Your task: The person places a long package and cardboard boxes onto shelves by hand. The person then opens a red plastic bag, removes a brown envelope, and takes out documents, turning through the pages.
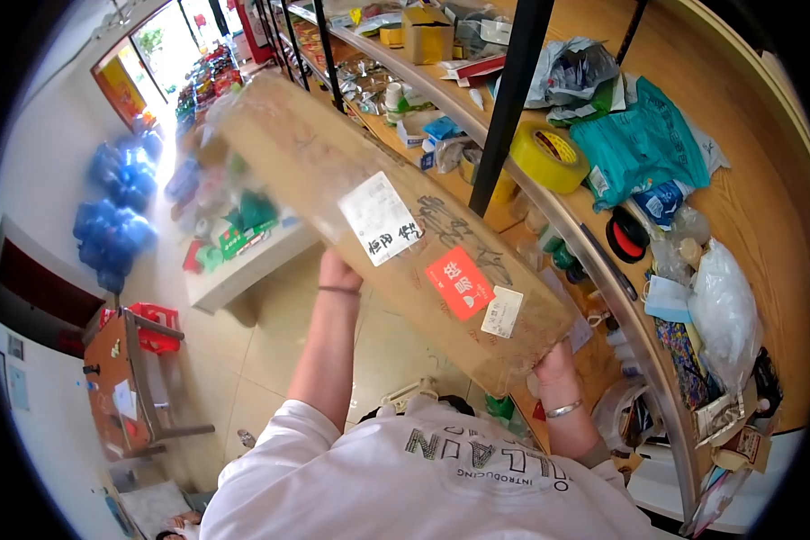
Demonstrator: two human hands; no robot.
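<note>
A long cardboard box (pixel 409 270) wrapped in clear plastic is held up at a slant in front of my chest. Its upper face carries a white label (pixel 380 216), a red sticker (pixel 460 283), a smaller pale label (pixel 502 312) and black handwriting. My left hand (pixel 338 273) supports the long left side, its fingers hidden beneath the box. At the near right end, my right hand (pixel 555 362) grips the lower corner, with its fingers partly hidden.
To the right, a cluttered wooden shelf (pixel 765 225) with black posts bears a yellow tape roll (pixel 549 157), a teal bag (pixel 639 144) and plastic bags. A white bench (pixel 252 268) with goods, a brown table (pixel 112 387) and blue bundles (pixel 112 234) stand left. Part of another person shows at lower left.
</note>
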